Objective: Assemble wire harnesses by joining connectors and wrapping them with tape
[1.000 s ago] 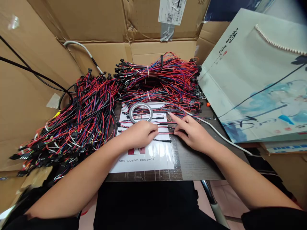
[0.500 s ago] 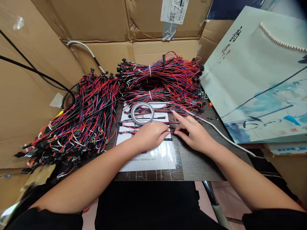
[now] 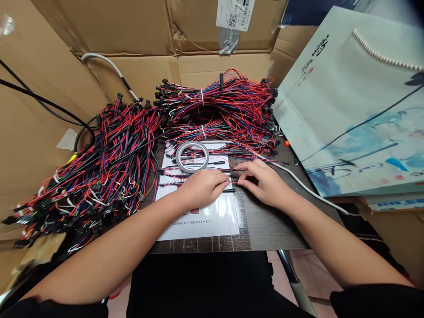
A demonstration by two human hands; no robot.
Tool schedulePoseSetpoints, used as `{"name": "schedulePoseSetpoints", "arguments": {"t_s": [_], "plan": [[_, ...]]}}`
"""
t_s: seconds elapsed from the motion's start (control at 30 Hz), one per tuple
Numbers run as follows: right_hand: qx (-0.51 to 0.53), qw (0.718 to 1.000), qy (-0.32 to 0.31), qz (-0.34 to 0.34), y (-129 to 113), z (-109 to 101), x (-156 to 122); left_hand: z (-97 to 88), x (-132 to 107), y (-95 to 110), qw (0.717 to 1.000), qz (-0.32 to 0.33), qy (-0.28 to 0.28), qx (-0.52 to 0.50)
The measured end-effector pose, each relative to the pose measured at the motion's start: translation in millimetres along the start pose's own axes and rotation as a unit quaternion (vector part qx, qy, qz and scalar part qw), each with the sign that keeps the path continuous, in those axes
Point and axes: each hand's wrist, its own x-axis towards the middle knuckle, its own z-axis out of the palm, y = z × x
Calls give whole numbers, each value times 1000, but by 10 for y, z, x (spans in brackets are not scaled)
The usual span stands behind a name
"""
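My left hand (image 3: 206, 187) is closed in a pinch on a thin wire harness (image 3: 233, 182) of red and dark wires, above a printed sheet. A short stretch of the harness shows between my two hands. Facing it from the right, my right hand (image 3: 265, 182) has its fingers curled and its thumb pinching the same harness; the exact grip is partly hidden. More harnesses with black connectors lie across the white sheet (image 3: 202, 227), just beyond my knuckles. On top of them rests a grey roll of tape (image 3: 179, 157), near my left hand.
A large heap of red, blue and black wire harnesses (image 3: 122, 150) fills the left side. Tied bundles (image 3: 238, 99) are stacked at the back against cardboard (image 3: 139, 26). A white cable (image 3: 304, 183) crosses the dark table (image 3: 274, 229). A pale paper bag (image 3: 344, 106) stands at right.
My right index finger, stretched out before, has curled down towards the harness. My left hand keeps its pinch. The whole view has shifted slightly.
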Motion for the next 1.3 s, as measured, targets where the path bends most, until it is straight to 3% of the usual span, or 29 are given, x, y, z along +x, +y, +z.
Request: {"name": "schedulePoseSetpoints", "arguments": {"t_s": [0.4, 0.67, 1.3], "plan": [[-2, 999, 36, -31, 22, 13, 66, 16, 23, 1, 998, -21, 20, -51], [49, 998, 40, 8, -56, 55, 59, 31, 34, 16, 998, -31, 28, -49], [-9, 998, 18, 65, -102, 115, 55, 8, 32, 43, 998, -35, 26, -46]]}}
